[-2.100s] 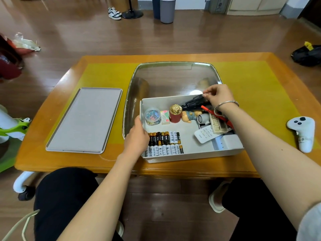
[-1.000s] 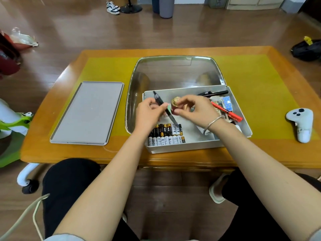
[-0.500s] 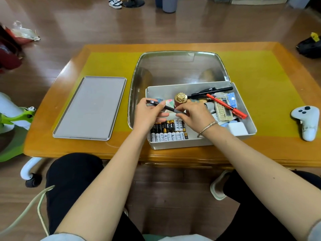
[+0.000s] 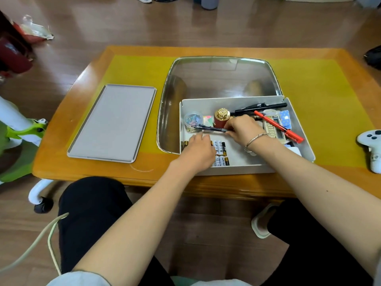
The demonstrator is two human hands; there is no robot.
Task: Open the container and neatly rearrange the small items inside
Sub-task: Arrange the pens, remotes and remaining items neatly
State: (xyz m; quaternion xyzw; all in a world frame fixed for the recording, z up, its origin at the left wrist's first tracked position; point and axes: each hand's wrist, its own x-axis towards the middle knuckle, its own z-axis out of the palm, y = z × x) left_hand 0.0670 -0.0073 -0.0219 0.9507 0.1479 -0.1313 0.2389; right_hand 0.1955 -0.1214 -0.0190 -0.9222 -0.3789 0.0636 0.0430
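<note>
Open white container (image 4: 245, 169) at the near edge of the table (image 4: 132, 65), partly over an inset glass panel (image 4: 222, 79). Inside, at its left, two rows of batteries (image 4: 221, 153) lie side by side along the near wall; behind them stand a clear round tub (image 4: 193, 120) of coloured bits and a red jar (image 4: 221, 119) with a gold cap. A black pen (image 4: 208, 128) lies crosswise just in front of the tub and jar. The right hand (image 4: 243, 129), a bracelet (image 4: 255, 139) on its wrist, pinches the pen's right end with curled fingers. The left hand (image 4: 198, 151) rests palm down on the batteries, fingers extended and close together, tips near the pen. Further right in the container: more black pens (image 4: 259, 107) along the far wall, a red pen (image 4: 286, 131) lying diagonally over a beige calculator (image 4: 272, 130), and a blue dotted item (image 4: 285, 118). The grey lid (image 4: 113, 122) lies flat on the table, left of the container and apart from it. A white game controller (image 4: 371, 147) sits at the table's right edge.
</note>
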